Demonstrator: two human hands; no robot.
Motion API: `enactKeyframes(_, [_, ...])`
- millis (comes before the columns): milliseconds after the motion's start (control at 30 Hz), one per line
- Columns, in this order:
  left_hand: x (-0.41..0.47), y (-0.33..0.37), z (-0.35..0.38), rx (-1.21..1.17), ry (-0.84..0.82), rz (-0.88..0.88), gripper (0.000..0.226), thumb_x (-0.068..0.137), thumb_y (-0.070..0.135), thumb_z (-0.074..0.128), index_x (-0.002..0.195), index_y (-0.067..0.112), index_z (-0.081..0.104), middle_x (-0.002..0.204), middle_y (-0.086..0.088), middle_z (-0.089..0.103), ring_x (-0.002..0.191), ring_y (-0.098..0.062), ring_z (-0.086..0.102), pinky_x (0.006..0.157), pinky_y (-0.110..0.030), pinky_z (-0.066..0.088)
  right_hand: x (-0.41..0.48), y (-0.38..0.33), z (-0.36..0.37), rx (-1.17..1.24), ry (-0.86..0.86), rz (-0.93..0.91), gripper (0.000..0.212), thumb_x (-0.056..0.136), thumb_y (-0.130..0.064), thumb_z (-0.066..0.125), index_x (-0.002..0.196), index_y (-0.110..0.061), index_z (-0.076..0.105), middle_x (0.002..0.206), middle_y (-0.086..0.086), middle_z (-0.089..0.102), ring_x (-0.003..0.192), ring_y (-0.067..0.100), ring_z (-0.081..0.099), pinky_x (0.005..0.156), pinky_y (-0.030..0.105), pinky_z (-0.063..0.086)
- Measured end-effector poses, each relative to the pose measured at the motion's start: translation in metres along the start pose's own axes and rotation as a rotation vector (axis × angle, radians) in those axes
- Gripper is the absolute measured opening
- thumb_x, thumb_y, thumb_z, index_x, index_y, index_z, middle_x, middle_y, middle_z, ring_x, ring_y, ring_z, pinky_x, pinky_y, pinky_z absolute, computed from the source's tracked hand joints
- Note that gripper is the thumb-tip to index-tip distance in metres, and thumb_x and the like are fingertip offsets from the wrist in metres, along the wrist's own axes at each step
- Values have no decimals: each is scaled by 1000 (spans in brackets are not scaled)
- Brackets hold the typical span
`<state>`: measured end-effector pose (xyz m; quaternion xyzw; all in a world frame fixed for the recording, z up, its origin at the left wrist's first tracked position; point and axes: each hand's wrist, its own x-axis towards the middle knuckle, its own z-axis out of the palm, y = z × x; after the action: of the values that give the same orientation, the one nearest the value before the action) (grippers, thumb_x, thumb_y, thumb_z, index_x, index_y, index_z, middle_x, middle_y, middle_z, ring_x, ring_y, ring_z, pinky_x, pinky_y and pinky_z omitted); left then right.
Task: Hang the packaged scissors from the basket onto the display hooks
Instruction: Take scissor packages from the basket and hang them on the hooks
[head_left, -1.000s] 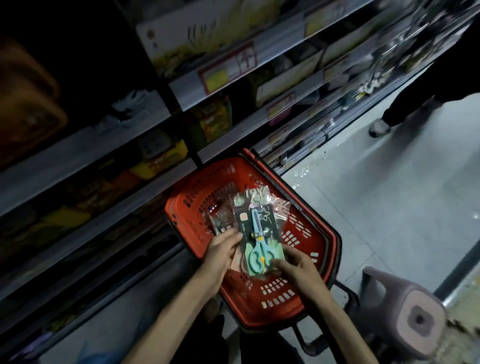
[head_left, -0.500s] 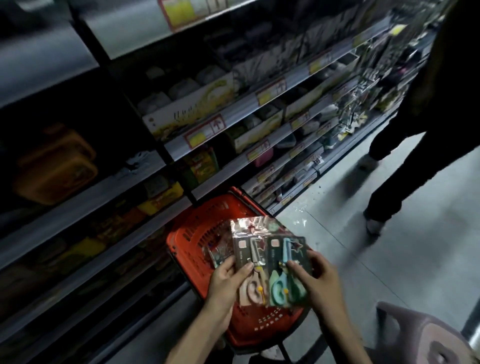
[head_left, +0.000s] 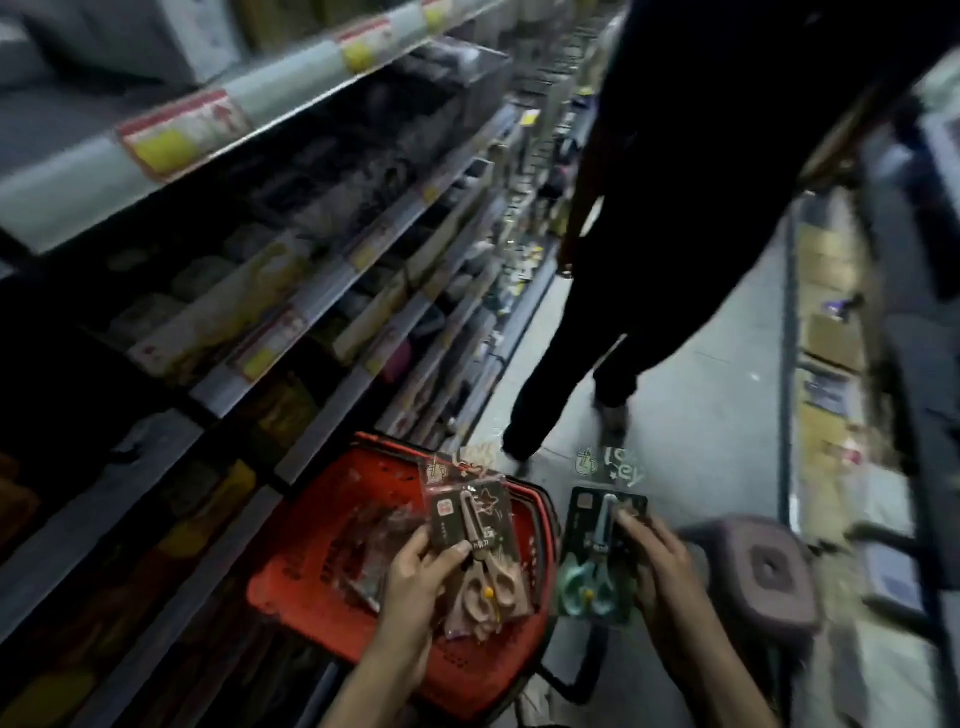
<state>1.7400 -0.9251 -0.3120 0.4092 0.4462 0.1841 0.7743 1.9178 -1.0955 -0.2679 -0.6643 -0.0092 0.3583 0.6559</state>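
The red plastic basket (head_left: 311, 561) stands on the floor at the foot of the shelves, with more clear packets (head_left: 363, 556) lying inside it. Over the basket, my left hand (head_left: 423, 577) grips a packet of pink-handled scissors (head_left: 480, 551), thumb across the card. Further right, above the floor, my right hand (head_left: 657, 566) pinches a packet of green-handled scissors (head_left: 597, 561) by its right edge. The two packets are apart. Display hooks are too blurred to pick out.
Stocked shelves with yellow price tags (head_left: 171, 140) run along the left. A person in dark clothes (head_left: 675, 234) stands in the aisle ahead, close to the basket. A mauve plastic stool (head_left: 763, 571) sits at the right. Cardboard boxes (head_left: 826, 338) line the far right.
The stack of packets has been split: the pink one stays in my left hand, the green one has moved right in my right hand. The view has tilted up along the aisle.
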Motion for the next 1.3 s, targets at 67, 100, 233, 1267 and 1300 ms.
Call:
enactKeyframes(67, [-1,-3,3,53,-99,-13,27,93,-3,68,117,8,73,112,-20,79,99,-33,74,81,-37,61,-30,3,-1,11,83,-28,17,101,-12,59,111,-11,72,92,-5,80,80,9,76,66,22,57])
enactKeyframes(100, [0,-6,5,81,-141,-6,25,93,0,71,115,10,74,112,-20,79,99,-33,73,81,-38,60,-44,7,-2,30,141,-29,16,100,-13,60,108,-11,73,93,-2,80,77,9,76,64,21,57])
enactKeyframes(233, [-10,-20,18,281,-343,73,35,75,27,91,108,20,80,110,-13,80,93,-28,73,79,-38,56,-102,36,-24,53,407,-123,14,97,-10,65,105,-3,74,103,14,79,92,22,76,74,26,61])
enactKeyframes(1267, [-545,-273,155,794,-1752,-302,31,99,0,61,96,24,81,101,-7,81,85,-16,76,68,-25,57,-714,242,-153,242,1992,-312,17,92,-28,71,84,-13,73,75,-2,71,69,4,64,61,16,46])
enactKeyframes(1300, [-564,-279,154,790,-1792,-305,33,100,2,62,95,28,82,101,-5,81,86,-15,76,67,-23,57,-731,247,-154,217,2024,-307,17,92,-27,72,83,-13,74,73,-3,70,67,3,63,61,16,45])
